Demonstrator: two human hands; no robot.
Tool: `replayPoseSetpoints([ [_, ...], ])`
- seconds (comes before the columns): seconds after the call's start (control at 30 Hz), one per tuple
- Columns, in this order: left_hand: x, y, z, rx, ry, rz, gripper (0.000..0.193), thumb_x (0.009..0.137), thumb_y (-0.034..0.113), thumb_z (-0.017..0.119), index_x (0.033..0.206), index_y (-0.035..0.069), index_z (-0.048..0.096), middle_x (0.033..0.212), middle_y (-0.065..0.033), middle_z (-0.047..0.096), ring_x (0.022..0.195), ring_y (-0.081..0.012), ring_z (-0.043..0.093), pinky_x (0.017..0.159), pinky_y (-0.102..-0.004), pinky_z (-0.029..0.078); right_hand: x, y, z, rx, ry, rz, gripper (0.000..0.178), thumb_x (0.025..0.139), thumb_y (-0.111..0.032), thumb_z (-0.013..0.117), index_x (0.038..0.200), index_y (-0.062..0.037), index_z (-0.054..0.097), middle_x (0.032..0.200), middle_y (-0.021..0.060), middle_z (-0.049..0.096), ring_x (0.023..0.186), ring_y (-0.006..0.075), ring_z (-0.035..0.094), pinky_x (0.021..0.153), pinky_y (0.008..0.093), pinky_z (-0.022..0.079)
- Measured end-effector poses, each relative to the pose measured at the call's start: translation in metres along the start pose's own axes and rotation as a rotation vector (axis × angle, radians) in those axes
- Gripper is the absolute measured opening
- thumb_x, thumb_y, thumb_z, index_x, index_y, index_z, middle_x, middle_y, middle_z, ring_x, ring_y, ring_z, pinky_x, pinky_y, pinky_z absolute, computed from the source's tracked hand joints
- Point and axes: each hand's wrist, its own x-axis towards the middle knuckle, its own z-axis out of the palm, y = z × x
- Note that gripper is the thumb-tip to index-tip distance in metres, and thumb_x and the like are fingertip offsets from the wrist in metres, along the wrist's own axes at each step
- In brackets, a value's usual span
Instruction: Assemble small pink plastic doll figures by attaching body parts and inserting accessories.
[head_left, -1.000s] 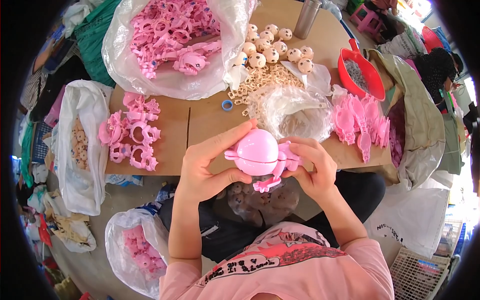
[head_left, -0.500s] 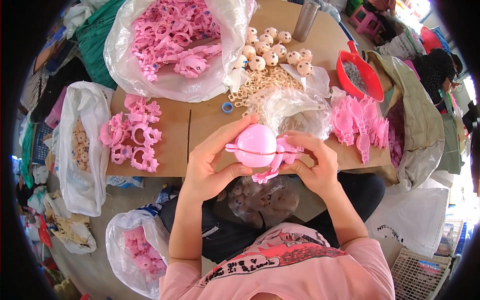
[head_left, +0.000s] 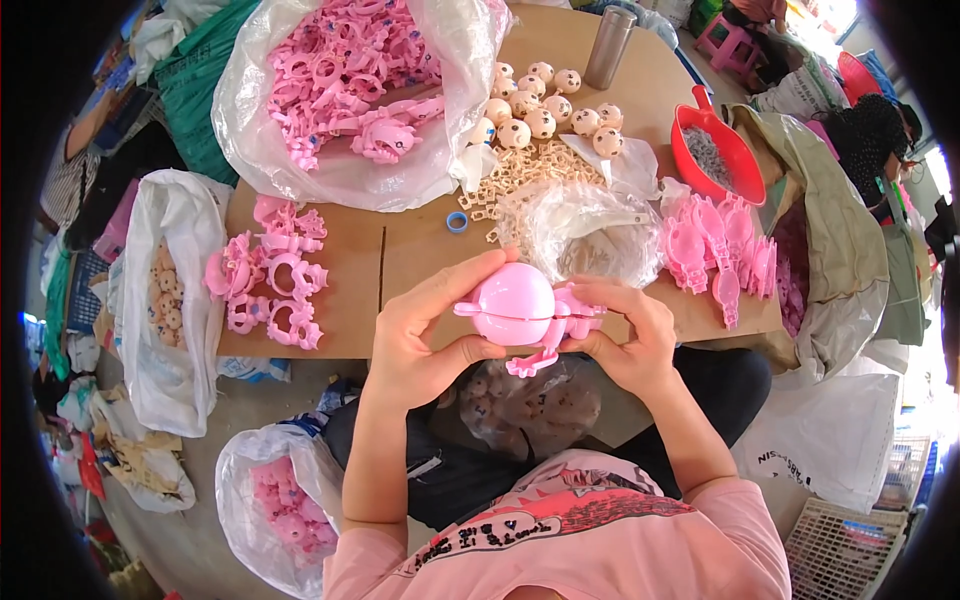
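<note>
hands: left hand and right hand had shifted slightly at the desk edge, fingers closed around the pink round toy, still pressing parts together.

Pink toy: glossy smooth plastic. Table: matt wood.
</note>
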Motion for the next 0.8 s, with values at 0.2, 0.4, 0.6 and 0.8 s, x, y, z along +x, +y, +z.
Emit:
replayPoseSetpoints([
  [0.2,-0.0006,0.0007,-0.0029,0.057,-0.011,-0.013,0.07,0.063,0.008,0.082,0.127,0.002,0.055,0.124,-0.0096,0.062,0.114,-0.0198,0.058,0.099,-0.0319,0.043,0.0007,-0.0034,-0.003,-0.028,0.005,-0.041,0.044,0.072,-0.027,0.079,0.102,0.0008,0.062,0.098,0.0184,0.069,0.089,0.029,0.069,0.077,0.0327,0.053],
  [0.4,0.0003,0.0026,-0.0006,0.036,-0.007,-0.014,0.07,0.06,0.014,0.084,0.125,0.003,0.058,0.122,-0.009,0.063,0.113,-0.0196,0.059,0.097,-0.0311,0.044,0.0006,-0.0037,-0.0044,-0.047,0.008,-0.086,0.044,0.074,-0.029,0.078,0.103,0.0002,0.062,0.096,0.0187,0.069,0.087,0.0297,0.069,0.075,0.0316,0.053],
  [0.6,0.0004,0.0022,-0.0035,0.11,-0.009,0.052,0.07,0.059,0.018,0.085,0.123,0.003,0.059,0.119,-0.0097,0.064,0.109,-0.0206,0.062,0.094,-0.031,0.046,-0.0005,-0.0038,-0.0037,-0.032,0.012,-0.112,0.046,0.075,-0.031,0.077,0.104,0.0002,0.061,0.095,0.0187,0.069,0.085,0.0296,0.069,0.073,0.0313,0.053],
  [0.8,0.0007,0.0031,-0.0062,0.151,-0.031,0.083,0.07,0.058,0.022,0.085,0.121,0.002,0.06,0.118,-0.0102,0.065,0.108,-0.0212,0.062,0.092,-0.0312,0.047,-0.0019,-0.0056,-0.0036,-0.059,0.017,-0.135,0.046,0.076,-0.033,0.075,0.105,-0.0008,0.061,0.094,0.0186,0.069,0.082,0.03,0.069,0.07,0.0313,0.053],
])
